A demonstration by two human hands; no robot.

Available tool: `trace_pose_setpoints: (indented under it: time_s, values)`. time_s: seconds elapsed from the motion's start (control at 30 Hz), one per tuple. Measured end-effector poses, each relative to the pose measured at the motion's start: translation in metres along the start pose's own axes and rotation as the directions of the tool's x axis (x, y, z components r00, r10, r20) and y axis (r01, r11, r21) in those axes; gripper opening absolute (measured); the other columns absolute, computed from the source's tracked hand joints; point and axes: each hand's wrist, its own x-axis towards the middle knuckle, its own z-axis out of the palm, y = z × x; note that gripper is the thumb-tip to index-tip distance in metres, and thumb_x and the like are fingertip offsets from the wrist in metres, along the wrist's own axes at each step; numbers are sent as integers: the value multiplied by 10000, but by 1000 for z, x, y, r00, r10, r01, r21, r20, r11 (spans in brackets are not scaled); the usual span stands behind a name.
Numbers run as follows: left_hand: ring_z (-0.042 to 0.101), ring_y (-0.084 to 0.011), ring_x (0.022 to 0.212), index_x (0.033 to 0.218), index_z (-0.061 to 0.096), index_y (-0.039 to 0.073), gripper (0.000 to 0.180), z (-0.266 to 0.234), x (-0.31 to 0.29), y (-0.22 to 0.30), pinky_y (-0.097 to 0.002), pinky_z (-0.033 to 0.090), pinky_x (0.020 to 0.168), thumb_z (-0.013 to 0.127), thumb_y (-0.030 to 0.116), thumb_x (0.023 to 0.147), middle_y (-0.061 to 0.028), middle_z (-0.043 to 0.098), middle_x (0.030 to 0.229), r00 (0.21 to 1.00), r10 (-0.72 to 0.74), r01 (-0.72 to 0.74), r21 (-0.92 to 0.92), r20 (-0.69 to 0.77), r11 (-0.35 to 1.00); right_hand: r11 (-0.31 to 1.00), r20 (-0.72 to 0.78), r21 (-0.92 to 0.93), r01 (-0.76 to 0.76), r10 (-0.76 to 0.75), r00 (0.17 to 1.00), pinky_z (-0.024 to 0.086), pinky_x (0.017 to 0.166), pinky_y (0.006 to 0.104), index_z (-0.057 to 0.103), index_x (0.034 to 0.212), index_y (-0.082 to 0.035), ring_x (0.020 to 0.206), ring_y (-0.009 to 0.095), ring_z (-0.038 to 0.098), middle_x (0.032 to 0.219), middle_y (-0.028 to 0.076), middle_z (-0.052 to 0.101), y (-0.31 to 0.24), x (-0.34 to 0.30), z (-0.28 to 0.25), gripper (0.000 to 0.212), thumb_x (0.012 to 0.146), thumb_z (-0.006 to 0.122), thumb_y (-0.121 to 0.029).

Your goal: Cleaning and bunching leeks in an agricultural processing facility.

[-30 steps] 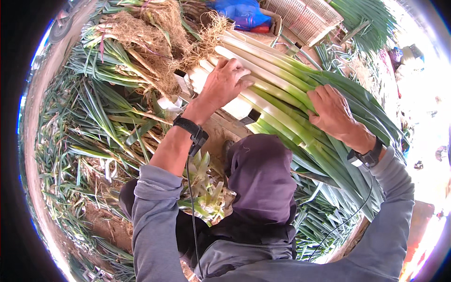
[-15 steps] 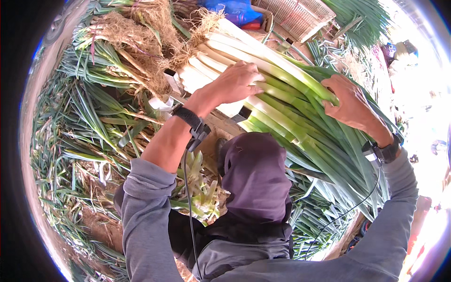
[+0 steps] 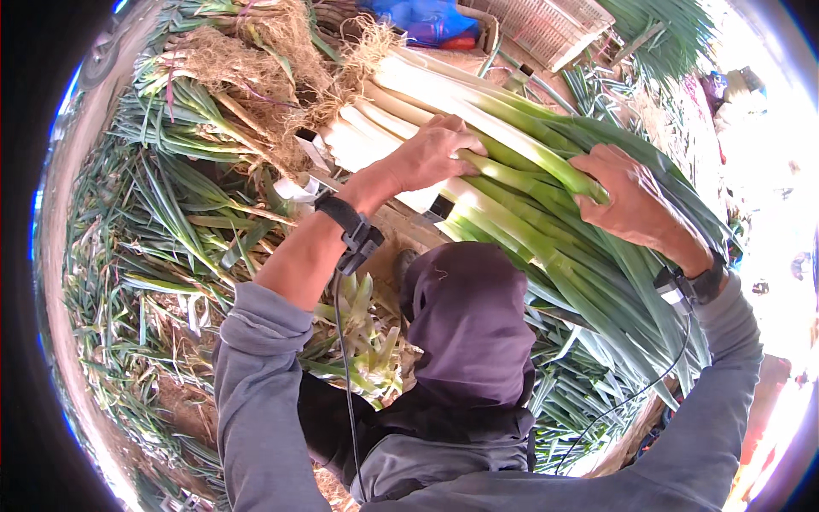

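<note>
Leeks lie side by side in a thick pile in front of me, white root ends to the far left and green leaves to the right. My right hand is closed around the green part of one leek lying across the top of the pile. My left hand rests midway along the stalks, its thumb and fingers curled around another leek. The stalks beneath the left palm are hidden.
Bundles of rooty leeks are heaped at the far left, above loose leaves. At the back are a blue bag and a woven basket. A wooden edge runs in front of the pile.
My right hand has shifted slightly left and nearer, and the top leek has come lower against the pile. The left fingers have settled onto a stalk beside it.
</note>
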Motion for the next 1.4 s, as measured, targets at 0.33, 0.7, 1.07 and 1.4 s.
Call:
trace_pose_setpoints:
  time_s: [0.33,0.7,1.07,1.4]
  values:
    - [579,-297,1096,1142,689,91,357,-16,-87,-38,-414,468,975,687,363,911,-114,607,1142,941,36,62,274,-337,960,999,2,34,14,-15,1000,482,820,429,636,1150,21,921,343,573,948,165,578,-27,3,13,434,753,725,-129]
    - [549,-269,1117,1116,681,70,416,-29,-81,-33,-431,441,971,720,389,852,-53,581,1166,947,155,-20,434,-280,901,994,-43,63,86,-83,996,493,825,431,644,1153,15,948,343,583,971,158,598,-36,13,34,433,751,721,-125]
    - [546,-267,1121,1168,663,98,392,-36,-79,-41,-408,405,1040,624,410,934,-75,618,1126,970,109,8,476,-218,879,993,-111,93,78,-67,992,491,824,423,639,1162,11,944,342,581,974,153,583,-28,9,30,439,745,741,-83]
    - [570,-272,1056,1157,642,56,433,-33,-70,-44,-384,485,950,670,396,891,-86,572,1066,971,139,-12,546,-192,837,989,-98,111,98,-87,991,490,798,413,634,1166,8,905,333,583,948,150,577,-20,8,36,460,729,747,-80]
